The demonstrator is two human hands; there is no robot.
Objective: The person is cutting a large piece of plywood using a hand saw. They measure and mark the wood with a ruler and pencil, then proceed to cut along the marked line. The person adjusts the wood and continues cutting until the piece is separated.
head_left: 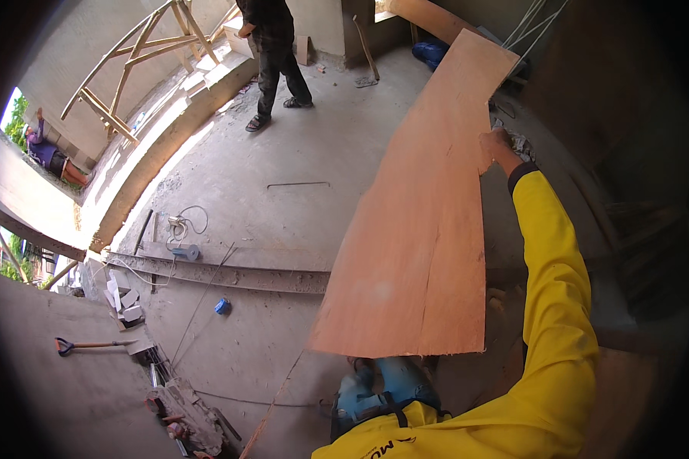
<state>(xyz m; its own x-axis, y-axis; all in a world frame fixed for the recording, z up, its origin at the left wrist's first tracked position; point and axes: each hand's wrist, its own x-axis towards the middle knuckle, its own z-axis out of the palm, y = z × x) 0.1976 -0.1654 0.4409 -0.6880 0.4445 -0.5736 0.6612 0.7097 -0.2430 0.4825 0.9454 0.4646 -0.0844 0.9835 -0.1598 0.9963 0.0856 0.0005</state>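
A long, reddish-brown plywood sheet (413,229) with a stepped, irregular outline slants in front of me. Its wide end is close to my body, and the narrow end reaches toward the far right. My right hand (500,150), at the end of a yellow sleeve, grips the sheet's right edge at a notch. The fingers are closed on the wood and partly hidden by it. My left hand does not show. Below the near edge of the sheet, my legs in blue trousers (386,382) are partly visible.
A person in dark clothes (274,53) stands beyond; another person (50,157) is far left. A low concrete ledge (161,145) curves past a wooden trestle (142,61). A metal beam (230,277), corded power tool (185,252), blue object (222,307) and shovel (92,346) lie leftward.
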